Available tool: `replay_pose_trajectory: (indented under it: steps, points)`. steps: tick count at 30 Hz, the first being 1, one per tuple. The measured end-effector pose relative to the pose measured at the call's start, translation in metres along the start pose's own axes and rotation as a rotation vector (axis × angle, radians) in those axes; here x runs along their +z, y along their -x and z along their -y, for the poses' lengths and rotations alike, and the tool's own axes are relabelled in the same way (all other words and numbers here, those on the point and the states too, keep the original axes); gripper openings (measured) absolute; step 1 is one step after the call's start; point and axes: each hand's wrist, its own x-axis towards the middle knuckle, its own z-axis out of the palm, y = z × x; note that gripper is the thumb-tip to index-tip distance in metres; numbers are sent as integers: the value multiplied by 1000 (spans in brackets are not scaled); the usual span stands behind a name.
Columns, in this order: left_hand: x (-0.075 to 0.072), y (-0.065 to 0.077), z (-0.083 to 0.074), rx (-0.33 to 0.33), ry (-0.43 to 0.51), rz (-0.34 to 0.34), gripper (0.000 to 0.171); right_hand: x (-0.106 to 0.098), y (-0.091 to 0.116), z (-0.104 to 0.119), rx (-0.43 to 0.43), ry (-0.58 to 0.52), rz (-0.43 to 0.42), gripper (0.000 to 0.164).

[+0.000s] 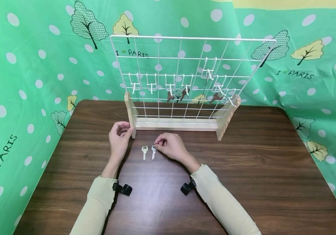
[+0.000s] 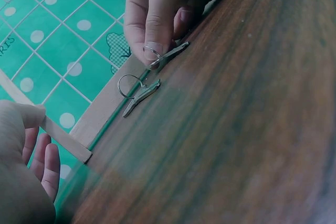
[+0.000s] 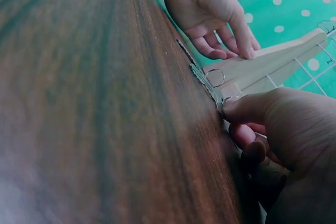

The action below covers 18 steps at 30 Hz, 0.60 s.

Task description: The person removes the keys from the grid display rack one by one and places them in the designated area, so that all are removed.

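My right hand (image 1: pixel 172 147) pinches a silver key (image 1: pixel 153 150) by its ring end between thumb and fingertips, low over the tabletop. In the left wrist view, the ring of this pinched key (image 2: pixel 170 53) shows beside the thumb. Just left of it lies a second silver key (image 1: pixel 144 152) with its own ring. My left hand (image 1: pixel 119 138) holds the left wooden side piece (image 1: pixel 130 114) of a rack, thumb on its front edge; part of this grip is hidden. White hooks (image 1: pixel 170 88) hang on the rack's wire grid (image 1: pixel 182 39), some with dark keys (image 1: pixel 217 96).
The rack stands at the back of the dark wooden table (image 1: pixel 259 169), its right wooden side piece (image 1: pixel 228 117) joined by a low crossbar (image 1: pixel 176 126). A green patterned cloth (image 1: pixel 32 98) hangs around the table. Black straps with small cameras sit on both wrists.
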Motion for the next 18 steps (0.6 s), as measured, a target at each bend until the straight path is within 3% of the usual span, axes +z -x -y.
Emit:
replay_pose_trajectory:
  steps: [7, 18]
  points:
    - [1, 0, -1, 4, 0, 1, 28, 1, 0, 0, -22, 51, -9, 8]
    - [0, 0, -1, 12, 2, 5, 29, 1, -1, -1, -9, 45, -11, 7]
